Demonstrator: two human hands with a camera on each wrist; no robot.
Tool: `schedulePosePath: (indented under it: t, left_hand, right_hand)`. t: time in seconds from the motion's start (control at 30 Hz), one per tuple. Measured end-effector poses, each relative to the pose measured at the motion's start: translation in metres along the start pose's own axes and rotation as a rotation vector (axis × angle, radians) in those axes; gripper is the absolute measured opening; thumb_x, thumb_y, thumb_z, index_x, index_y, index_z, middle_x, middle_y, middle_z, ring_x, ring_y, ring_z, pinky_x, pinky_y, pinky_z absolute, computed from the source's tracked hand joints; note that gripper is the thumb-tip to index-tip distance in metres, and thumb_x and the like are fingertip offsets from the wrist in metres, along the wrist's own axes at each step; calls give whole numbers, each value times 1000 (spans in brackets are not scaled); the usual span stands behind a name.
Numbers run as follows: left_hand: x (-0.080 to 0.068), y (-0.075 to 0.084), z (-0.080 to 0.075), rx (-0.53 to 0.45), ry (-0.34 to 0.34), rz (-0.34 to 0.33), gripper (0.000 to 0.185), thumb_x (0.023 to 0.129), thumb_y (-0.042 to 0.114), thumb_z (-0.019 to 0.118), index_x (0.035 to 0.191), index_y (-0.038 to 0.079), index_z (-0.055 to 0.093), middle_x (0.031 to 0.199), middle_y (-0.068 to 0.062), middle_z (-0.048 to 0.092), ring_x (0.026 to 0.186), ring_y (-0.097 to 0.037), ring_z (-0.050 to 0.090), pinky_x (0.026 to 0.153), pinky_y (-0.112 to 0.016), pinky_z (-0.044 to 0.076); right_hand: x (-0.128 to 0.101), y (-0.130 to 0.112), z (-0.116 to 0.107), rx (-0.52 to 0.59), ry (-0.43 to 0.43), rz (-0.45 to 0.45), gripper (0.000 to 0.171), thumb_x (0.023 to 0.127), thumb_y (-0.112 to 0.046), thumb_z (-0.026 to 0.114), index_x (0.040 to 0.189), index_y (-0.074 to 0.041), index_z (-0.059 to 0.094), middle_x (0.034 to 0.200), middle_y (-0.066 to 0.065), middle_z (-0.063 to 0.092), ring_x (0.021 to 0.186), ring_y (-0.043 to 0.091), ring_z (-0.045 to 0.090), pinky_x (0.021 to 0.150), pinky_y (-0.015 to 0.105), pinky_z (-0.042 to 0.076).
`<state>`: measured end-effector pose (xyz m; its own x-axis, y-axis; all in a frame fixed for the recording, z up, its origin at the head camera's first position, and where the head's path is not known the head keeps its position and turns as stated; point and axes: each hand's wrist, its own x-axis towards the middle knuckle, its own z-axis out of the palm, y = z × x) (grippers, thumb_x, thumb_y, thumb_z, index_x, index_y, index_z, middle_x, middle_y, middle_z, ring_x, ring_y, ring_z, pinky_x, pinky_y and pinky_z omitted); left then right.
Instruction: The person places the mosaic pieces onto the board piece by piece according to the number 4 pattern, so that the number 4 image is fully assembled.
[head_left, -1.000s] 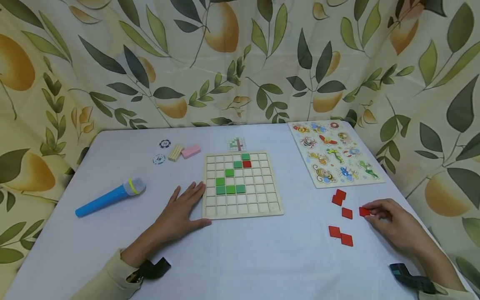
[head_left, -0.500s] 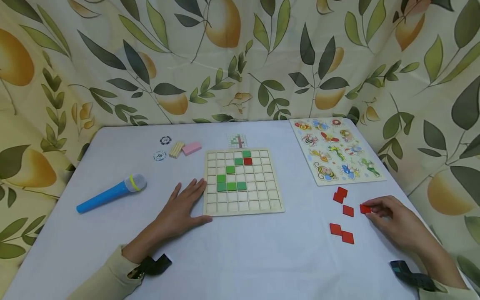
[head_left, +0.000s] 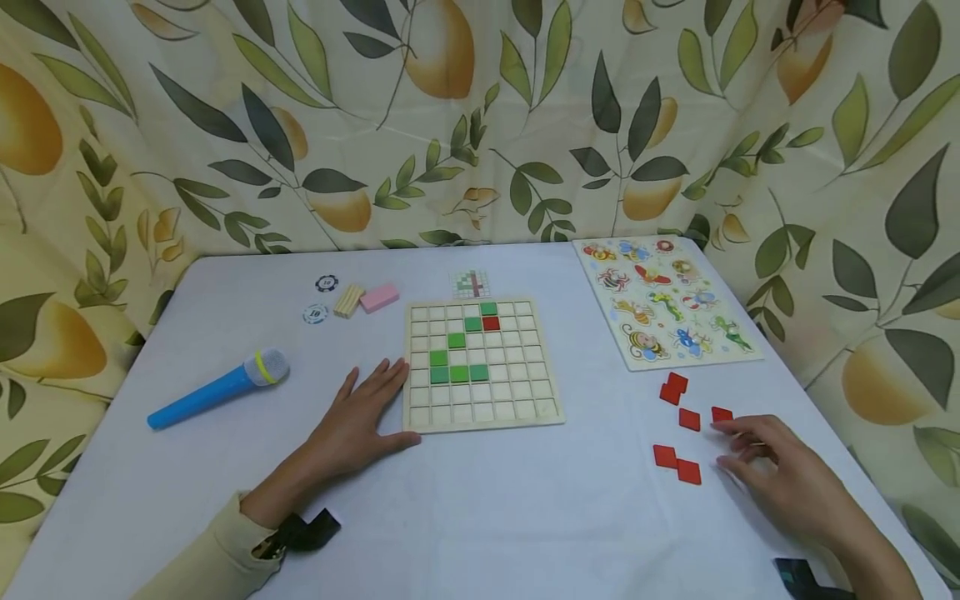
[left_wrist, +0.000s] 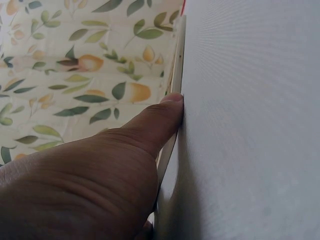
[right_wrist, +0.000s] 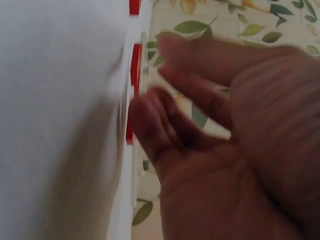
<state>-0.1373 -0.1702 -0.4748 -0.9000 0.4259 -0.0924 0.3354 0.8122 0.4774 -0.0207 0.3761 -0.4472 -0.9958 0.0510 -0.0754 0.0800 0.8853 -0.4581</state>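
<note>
A pale wooden grid board (head_left: 483,423) lies mid-table, with several green tiles (head_left: 458,373) and one red tile (head_left: 491,322) in its squares. My left hand (head_left: 360,421) rests spread at the board's left edge, fingertips and thumb touching it; in the left wrist view the thumb (left_wrist: 155,122) presses at the board's side. My right hand (head_left: 787,471) is over the right side of the table, thumb and index finger apart with nothing between them. Right at its index fingertip lies a loose red tile (head_left: 722,413). Several more red tiles (head_left: 689,419) are scattered just left of that hand.
Behind the board lies a small pattern card (head_left: 470,285). An insect-picture board (head_left: 667,304) sits at the back right. To the left are a blue toy microphone (head_left: 217,389), two chips (head_left: 316,313), a bundle of sticks (head_left: 349,301) and a pink block (head_left: 379,297).
My right hand has let go of the red tile it pinched and drawn back slightly toward me, its thumb and finger spreading. The left hand has stayed at the board.
</note>
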Motion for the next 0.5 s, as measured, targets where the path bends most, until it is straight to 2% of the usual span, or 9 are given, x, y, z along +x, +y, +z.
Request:
schedulePosePath:
  t: [0.1, 0.23, 0.33, 0.5]
  left_hand:
    - [0, -1, 0, 2, 3, -2, 108, 88, 53, 84, 171, 16, 25, 180, -1, 24, 170, -28, 14, 138, -59, -2]
    - [0, -2, 1, 4, 6, 5, 108, 87, 54, 84, 171, 16, 26, 180, -2, 24, 170, -29, 14, 138, -60, -1]
    - [0, -4, 1, 0, 12, 12, 109, 87, 53, 85, 170, 15, 26, 179, -4, 25, 169, -31, 15, 137, -62, 0]
    - [0, -4, 1, -5, 6, 9, 109, 87, 53, 85, 170, 15, 25, 180, -3, 23, 170, -30, 14, 137, -62, -1]
  right_hand:
    - [-9, -9, 7, 30, -74, -59, 48, 87, -22, 89, 131, -16, 70, 124, 6, 66, 88, 0, 57, 77, 9, 55]
    - [-11, -17, 13, 25, -134, -62, 43, 86, -20, 89, 124, -19, 70, 114, -1, 65, 88, -1, 54, 75, 13, 54]
    - [-8, -22, 13, -6, -136, -65, 40, 84, -17, 90, 118, -18, 69, 106, -3, 64, 85, 0, 53, 73, 14, 54]
    - [-2, -31, 4, -74, -97, -157, 36, 83, -14, 91, 112, -17, 69, 100, -7, 66, 82, -4, 54, 71, 15, 56]
